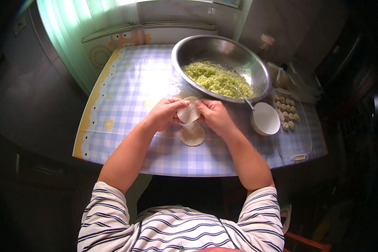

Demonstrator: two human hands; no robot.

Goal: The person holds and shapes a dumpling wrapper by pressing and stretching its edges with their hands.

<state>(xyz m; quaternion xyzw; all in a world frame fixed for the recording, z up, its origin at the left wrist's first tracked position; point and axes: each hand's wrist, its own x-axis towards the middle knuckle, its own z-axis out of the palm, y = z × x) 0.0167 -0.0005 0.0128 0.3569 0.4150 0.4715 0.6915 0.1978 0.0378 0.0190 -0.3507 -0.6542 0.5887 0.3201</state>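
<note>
Between my two hands a round, pale dumpling wrapper (189, 111) is held up by its edges. My left hand (167, 113) pinches its left side with the thumb on top. On the right side, my right hand (215, 114) grips it the same way. Just below, on the checked cloth, lie more round wrappers (192, 135), perhaps a stack; how many I cannot tell. Beyond my hands stands a large steel basin (260, 69) with chopped green filling (216, 79) in it. A spoon (244, 99) leans in the filling, its handle over the rim.
Right of my hands is a white bowl (265, 119), close to the basin. Farther right, a clear plastic tray (297, 143) holds several small folded dumplings (286, 110). A jar with a pink lid (267, 40) stands behind the basin. A blue-and-white checked tablecloth (126, 113) covers the table.
</note>
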